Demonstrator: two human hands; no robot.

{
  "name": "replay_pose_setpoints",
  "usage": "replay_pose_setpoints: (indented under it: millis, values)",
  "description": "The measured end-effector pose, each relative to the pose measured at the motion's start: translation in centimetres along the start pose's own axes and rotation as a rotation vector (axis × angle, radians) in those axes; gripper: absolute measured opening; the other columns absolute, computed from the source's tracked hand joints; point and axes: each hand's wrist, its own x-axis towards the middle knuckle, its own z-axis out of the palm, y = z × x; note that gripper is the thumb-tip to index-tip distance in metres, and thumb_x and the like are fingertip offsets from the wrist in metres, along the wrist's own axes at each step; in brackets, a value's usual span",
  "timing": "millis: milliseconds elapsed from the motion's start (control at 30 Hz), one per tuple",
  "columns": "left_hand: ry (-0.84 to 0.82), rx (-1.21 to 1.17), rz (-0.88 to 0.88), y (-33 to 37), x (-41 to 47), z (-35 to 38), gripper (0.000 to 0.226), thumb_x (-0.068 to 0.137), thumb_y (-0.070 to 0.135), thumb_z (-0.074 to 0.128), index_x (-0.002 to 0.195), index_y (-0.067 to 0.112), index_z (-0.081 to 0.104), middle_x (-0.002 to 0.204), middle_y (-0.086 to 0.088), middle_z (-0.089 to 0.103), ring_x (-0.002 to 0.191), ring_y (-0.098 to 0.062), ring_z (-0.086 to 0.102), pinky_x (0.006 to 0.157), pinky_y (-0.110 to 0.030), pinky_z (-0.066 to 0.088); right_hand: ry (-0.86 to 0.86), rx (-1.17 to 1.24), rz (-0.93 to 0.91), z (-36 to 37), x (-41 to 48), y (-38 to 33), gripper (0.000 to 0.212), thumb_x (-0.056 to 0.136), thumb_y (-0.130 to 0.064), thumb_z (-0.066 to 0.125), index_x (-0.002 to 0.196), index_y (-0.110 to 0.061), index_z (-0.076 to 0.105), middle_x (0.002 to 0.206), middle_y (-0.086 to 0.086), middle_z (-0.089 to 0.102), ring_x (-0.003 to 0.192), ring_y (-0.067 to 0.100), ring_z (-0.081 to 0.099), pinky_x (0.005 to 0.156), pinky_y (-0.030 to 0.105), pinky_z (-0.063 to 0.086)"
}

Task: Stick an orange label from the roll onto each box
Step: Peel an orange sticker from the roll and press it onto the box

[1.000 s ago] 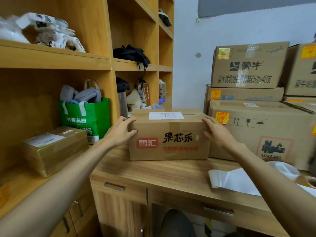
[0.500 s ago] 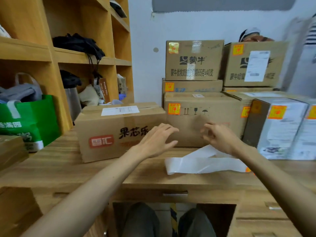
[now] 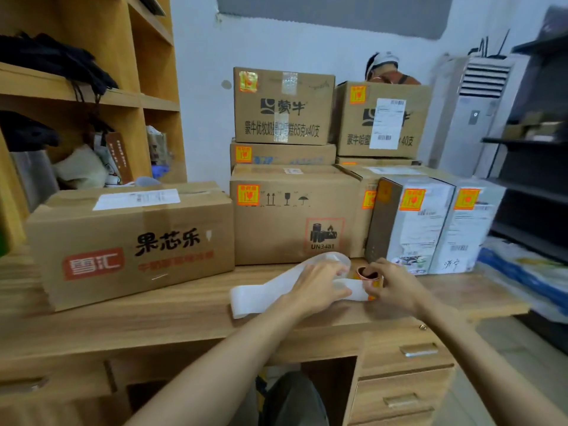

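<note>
Two hands are working near the front edge of the desk (image 3: pixel 184 321). The right hand (image 3: pixel 396 287) is gripping the roll (image 3: pixel 369 275) with its fingers curled round the side and the brown core facing up, just in front of the stacked boxes. A white backing strip (image 3: pixel 258 299) is trailing from the roll to the left across the desk. The left hand (image 3: pixel 319 284) is lying over this strip with its fingers bent; whether it is pinching the strip or only pressing on it cannot be told.

On the left, a brown box (image 3: pixel 132 244) is sitting on the desk, showing the black characters 果芯乐, a red badge reading 粤汇 and a white shipping slip (image 3: pixel 136 198) on its lid. Just beside it, a larger box (image 3: pixel 295 229) is carrying an orange label (image 3: pixel 248 195) at its upper left corner, a row of handling symbols and a battery mark reading UN3481.

Higher in the stack, a top box (image 3: pixel 282 107) is showing 蒙牛 and "65克x40支". Its neighbour (image 3: pixel 408 118) is carrying a white barcode slip. Each is bearing an orange label — as are two grey cartons (image 3: pixel 415 229) standing upright to the right of the roll.
</note>
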Motion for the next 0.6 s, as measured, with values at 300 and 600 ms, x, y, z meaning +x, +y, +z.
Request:
replay_pose_setpoints:
  millis: [300, 600]
  values:
    - [0.025, -0.122, -0.012, -1.4, 0.4, 0.2, 0.016, 0.092, 0.006, 0.051, 0.083, 0.015, 0.061, 0.086, 0.0, 0.06, 0.082, -0.017, 0.054, 0.074, -0.036, 0.047, 0.053, 0.094, 0.004, 2.0, 0.1, -0.3, 0.003, 0.089, -0.025, 0.066, 0.09, -0.023, 0.068, 0.083, -0.009, 0.067, 0.079, 0.016, 0.061, 0.069, 0.037, 0.048]
    - [-0.009, 0.033, -0.037, -4.9, -1.6, -1.4, 0.034, 0.102, 0.014, 0.041, 0.123, 0.02, 0.067, 0.088, 0.011, 0.034, 0.098, -0.014, 0.039, 0.082, -0.028, 0.031, 0.15, 0.171, -0.06, 4.1, -0.2, -2.3, 0.016, 0.091, -0.024, 0.067, 0.105, -0.017, 0.071, 0.104, 0.0, 0.071, 0.09, 0.02, 0.064, 0.08, 0.039, 0.05]
